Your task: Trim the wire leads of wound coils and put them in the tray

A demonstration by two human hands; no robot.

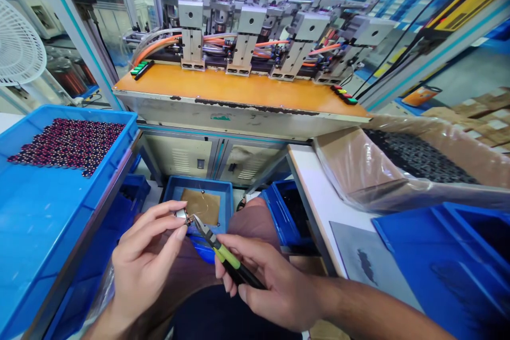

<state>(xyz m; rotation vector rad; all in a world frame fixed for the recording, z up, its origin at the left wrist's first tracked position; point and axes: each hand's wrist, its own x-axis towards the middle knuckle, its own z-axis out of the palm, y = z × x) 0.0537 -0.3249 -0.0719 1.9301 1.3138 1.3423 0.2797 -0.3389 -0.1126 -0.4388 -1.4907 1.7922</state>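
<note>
While my left grip point(145, 257) pinches a small silvery part point(181, 213) between thumb and fingertips, my right grip point(274, 282) is wrapped around the handles of a pair of nippers point(223, 254). Both grips are therefore occupied. From my right grip, the part lies ahead and to the left, in line with the tool: the nippers' long axis slants up and leftward from my palm, and their nose ends at the part's coppery right-hand end. Whether the tips touch it or stop just short, I cannot tell, nor whether the jaws are parted. The left grip is the nearer one, since the part sits in it; my fingers hide too much to read its long axis. Both are held up in front of a blue tray point(199, 181).
</note>
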